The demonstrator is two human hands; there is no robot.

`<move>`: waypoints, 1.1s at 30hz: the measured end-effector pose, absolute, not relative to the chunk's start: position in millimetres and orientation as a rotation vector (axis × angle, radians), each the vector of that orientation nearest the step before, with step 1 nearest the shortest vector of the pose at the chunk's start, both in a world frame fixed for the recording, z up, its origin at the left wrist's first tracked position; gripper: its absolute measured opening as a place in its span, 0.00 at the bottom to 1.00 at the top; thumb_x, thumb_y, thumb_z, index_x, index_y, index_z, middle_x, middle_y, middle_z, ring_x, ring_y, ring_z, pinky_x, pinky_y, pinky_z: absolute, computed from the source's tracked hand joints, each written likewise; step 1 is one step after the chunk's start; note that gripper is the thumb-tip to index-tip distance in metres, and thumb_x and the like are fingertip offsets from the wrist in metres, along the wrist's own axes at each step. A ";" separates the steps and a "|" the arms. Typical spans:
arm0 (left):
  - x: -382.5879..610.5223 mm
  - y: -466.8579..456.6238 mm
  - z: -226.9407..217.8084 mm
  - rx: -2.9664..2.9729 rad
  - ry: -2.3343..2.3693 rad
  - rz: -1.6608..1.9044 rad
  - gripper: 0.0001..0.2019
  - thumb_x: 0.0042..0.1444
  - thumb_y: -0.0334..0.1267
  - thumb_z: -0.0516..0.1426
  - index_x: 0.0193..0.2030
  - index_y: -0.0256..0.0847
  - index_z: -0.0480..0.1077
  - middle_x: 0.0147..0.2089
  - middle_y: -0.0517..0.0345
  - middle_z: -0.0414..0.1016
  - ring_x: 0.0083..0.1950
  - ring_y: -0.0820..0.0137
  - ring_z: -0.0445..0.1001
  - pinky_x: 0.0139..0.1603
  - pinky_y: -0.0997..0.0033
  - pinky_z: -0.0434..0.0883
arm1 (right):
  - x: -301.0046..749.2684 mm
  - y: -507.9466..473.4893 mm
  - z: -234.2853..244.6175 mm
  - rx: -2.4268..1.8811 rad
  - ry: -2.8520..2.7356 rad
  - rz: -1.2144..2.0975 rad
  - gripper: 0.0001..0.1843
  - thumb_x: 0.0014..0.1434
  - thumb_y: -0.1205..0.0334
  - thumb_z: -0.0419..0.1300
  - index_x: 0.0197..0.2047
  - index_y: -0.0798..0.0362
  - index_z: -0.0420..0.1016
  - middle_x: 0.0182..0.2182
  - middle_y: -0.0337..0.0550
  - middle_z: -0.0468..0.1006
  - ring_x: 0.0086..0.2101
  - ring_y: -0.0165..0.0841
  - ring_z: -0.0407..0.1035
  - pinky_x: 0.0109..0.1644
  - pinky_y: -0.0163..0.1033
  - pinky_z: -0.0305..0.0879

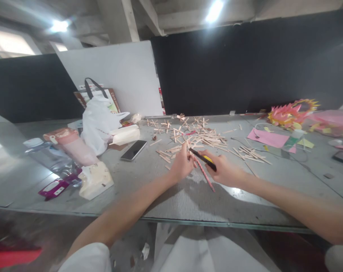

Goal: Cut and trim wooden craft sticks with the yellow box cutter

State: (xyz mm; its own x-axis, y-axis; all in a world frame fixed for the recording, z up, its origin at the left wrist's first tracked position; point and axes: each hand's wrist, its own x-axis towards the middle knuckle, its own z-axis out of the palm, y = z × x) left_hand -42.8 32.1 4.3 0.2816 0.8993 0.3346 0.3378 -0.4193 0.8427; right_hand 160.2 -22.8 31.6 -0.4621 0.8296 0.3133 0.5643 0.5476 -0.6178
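Note:
My left hand (pixel 183 163) is closed, its fingers pinched around a small wooden stick (pixel 188 145) whose end sticks up past them. In my right hand (pixel 224 168) is a black and yellow utility knife (pixel 204 158), its tip close to the left fingertips and the stick. A pink patterned pencil-like rod (pixel 205 176) slants from beneath the left fingers toward the front; I cannot tell whether those fingers touch it. Just beyond both hands lies a heap of loose wooden sticks (pixel 212 139), with several crossed-stick pieces (pixel 167 125) behind it.
Left on the grey table (pixel 171 200) are a phone (pixel 134 150), a white plastic bag (pixel 95 122), a clear bottle (pixel 51 160) and a pink container (pixel 75 145). To the right are more sticks (pixel 252 155), pink paper (pixel 269 136) and a pink-yellow paper craft (pixel 290 114).

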 end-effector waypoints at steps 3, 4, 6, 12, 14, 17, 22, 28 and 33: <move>-44.3 34.7 1.7 1.863 1.107 1.130 0.31 0.65 0.31 0.57 0.74 0.42 0.55 0.33 0.63 0.81 0.25 0.70 0.81 0.29 0.73 0.73 | 158.9 -20.6 40.5 -1.105 -2.214 0.568 0.25 0.65 0.67 0.54 0.64 0.51 0.69 0.21 0.30 0.67 0.18 0.28 0.57 0.26 0.32 0.52; -44.6 35.6 1.6 1.835 1.091 1.150 0.31 0.65 0.32 0.58 0.73 0.42 0.55 0.33 0.63 0.81 0.25 0.70 0.81 0.28 0.74 0.72 | 157.9 -20.4 40.1 -1.109 -2.208 0.573 0.25 0.65 0.67 0.53 0.64 0.51 0.68 0.20 0.30 0.66 0.18 0.28 0.57 0.26 0.32 0.52; -44.5 36.8 2.6 1.790 1.038 1.186 0.30 0.64 0.32 0.58 0.72 0.41 0.56 0.31 0.65 0.80 0.25 0.70 0.81 0.29 0.74 0.74 | 155.9 -20.4 34.2 -1.116 -2.186 0.581 0.25 0.67 0.66 0.51 0.66 0.51 0.66 0.20 0.29 0.65 0.17 0.28 0.58 0.26 0.32 0.54; -43.9 34.3 8.6 1.810 0.982 1.228 0.28 0.64 0.34 0.58 0.70 0.39 0.57 0.30 0.66 0.79 0.25 0.70 0.81 0.30 0.74 0.75 | 155.7 -20.6 14.9 -1.104 -2.163 0.509 0.24 0.71 0.62 0.51 0.69 0.50 0.63 0.23 0.31 0.70 0.17 0.28 0.62 0.27 0.31 0.59; -44.5 33.5 8.4 1.850 1.006 1.227 0.27 0.64 0.33 0.57 0.69 0.40 0.58 0.30 0.66 0.78 0.24 0.71 0.80 0.30 0.75 0.74 | 156.5 -21.0 15.0 -1.109 -2.167 0.497 0.25 0.71 0.61 0.51 0.70 0.50 0.62 0.23 0.32 0.71 0.17 0.28 0.63 0.27 0.31 0.59; -45.4 34.4 5.7 1.894 1.016 1.228 0.27 0.64 0.33 0.58 0.69 0.41 0.58 0.30 0.66 0.78 0.24 0.72 0.80 0.29 0.75 0.73 | 157.2 -22.0 15.7 -1.114 -2.164 0.484 0.25 0.72 0.61 0.51 0.70 0.50 0.62 0.22 0.31 0.70 0.16 0.28 0.63 0.25 0.31 0.59; -44.3 35.7 4.6 1.837 0.900 1.263 0.27 0.65 0.35 0.58 0.68 0.40 0.57 0.31 0.66 0.79 0.25 0.71 0.81 0.31 0.73 0.75 | 157.9 -23.5 12.5 -1.080 -2.150 0.477 0.24 0.72 0.63 0.51 0.69 0.50 0.63 0.20 0.29 0.67 0.16 0.28 0.64 0.24 0.30 0.57; -41.4 32.7 9.7 1.737 0.822 1.292 0.28 0.64 0.35 0.60 0.68 0.40 0.56 0.30 0.66 0.80 0.26 0.70 0.83 0.31 0.74 0.75 | 156.6 -26.5 14.5 -1.077 -2.135 0.434 0.25 0.70 0.64 0.51 0.68 0.50 0.62 0.20 0.28 0.67 0.16 0.28 0.63 0.24 0.30 0.57; -43.7 36.8 6.8 1.802 0.827 1.273 0.28 0.65 0.35 0.59 0.69 0.40 0.55 0.32 0.64 0.81 0.26 0.70 0.83 0.31 0.74 0.75 | 156.6 -26.5 18.0 -1.083 -2.140 0.407 0.24 0.70 0.64 0.51 0.68 0.52 0.63 0.20 0.28 0.66 0.16 0.27 0.61 0.25 0.30 0.56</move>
State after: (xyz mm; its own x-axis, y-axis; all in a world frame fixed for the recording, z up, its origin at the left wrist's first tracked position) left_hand -43.7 36.8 6.8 0.2913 0.8403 0.4572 0.0768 -0.4969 0.8644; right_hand 156.6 -26.5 18.0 -0.4107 0.7977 0.4415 0.5797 0.6023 -0.5488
